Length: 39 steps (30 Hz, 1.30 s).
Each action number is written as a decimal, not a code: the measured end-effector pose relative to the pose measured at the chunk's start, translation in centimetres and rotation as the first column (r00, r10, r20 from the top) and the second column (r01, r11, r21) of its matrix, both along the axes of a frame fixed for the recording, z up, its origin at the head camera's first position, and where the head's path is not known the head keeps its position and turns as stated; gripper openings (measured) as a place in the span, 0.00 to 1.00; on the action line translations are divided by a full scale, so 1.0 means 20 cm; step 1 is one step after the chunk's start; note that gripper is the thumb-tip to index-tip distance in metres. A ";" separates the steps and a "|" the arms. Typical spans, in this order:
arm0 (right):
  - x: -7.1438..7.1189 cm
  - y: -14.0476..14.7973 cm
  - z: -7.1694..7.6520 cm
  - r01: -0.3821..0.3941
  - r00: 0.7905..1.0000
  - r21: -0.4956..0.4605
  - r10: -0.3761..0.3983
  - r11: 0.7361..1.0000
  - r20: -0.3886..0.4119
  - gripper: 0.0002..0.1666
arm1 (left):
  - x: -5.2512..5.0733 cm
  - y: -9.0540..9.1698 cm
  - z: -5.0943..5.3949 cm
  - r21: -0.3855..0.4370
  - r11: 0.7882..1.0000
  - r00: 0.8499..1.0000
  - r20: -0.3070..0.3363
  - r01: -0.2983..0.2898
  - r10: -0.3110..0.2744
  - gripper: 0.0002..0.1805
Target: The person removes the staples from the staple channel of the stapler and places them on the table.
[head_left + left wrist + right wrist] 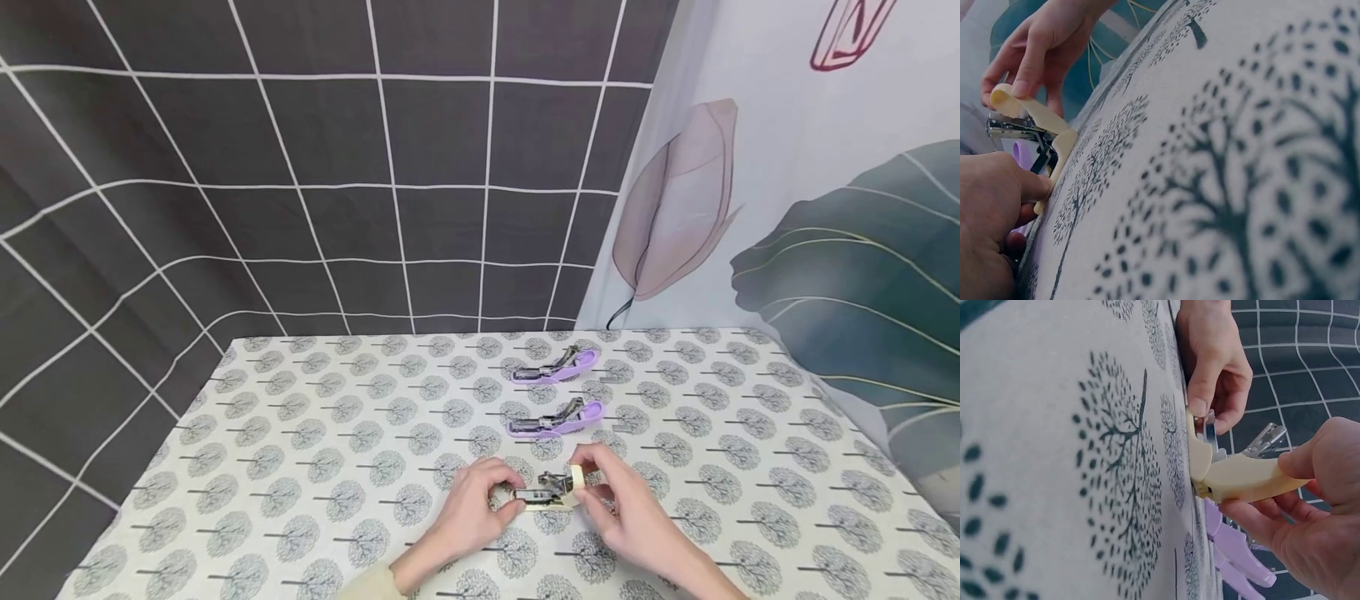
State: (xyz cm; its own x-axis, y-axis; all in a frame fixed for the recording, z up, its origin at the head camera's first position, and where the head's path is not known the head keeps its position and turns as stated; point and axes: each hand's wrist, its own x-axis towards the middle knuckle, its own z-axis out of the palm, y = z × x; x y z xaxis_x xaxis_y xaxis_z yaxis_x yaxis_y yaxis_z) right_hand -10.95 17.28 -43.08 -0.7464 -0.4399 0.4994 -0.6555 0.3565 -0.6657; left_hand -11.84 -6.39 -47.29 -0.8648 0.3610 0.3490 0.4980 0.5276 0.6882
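Observation:
A cream stapler (576, 482) lies on the cloth between my two hands, its top arm folded up and the metal inside exposed. My left hand (474, 505) pinches the far left end of its base between thumb and fingers. At the other end, my right hand (624, 515) grips the raised cream arm. The right wrist view shows the arm (1244, 478) tilted away from the base, with a clear plastic piece (1266, 440) beside it. In the left wrist view, the metal parts (1013, 128) stand between base and cover.
Two purple staplers, a nearer one (557, 423) and a farther one (557, 372), lie opened beyond my hands. Beside them are small grey strips, one nearer (627, 428) and one farther (613, 380). A tree-print cloth (300, 500) covers the table; a dark grid curtain (435, 217) hangs behind.

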 end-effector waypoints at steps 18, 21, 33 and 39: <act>0.03 0.11 -0.08 0.063 0.993 -0.113 -0.050 0.992 0.109 0.23 | 0.00 0.00 0.00 0.003 1.000 1.000 -0.012 0.013 -0.013 0.12; 0.03 0.13 -0.09 0.063 0.987 -0.126 -0.044 0.990 0.153 0.22 | 0.00 0.00 0.01 0.003 1.000 1.000 -0.017 0.014 -0.014 0.12; 0.05 0.17 -0.11 0.076 0.931 -0.170 -0.009 0.983 0.364 0.17 | 0.01 0.00 0.02 0.007 1.000 1.000 -0.006 0.012 -0.012 0.12; 0.07 0.17 -0.06 0.177 0.935 -0.073 -0.145 0.981 0.323 0.29 | 0.00 0.00 0.02 0.017 1.000 1.000 -0.008 0.021 -0.021 0.12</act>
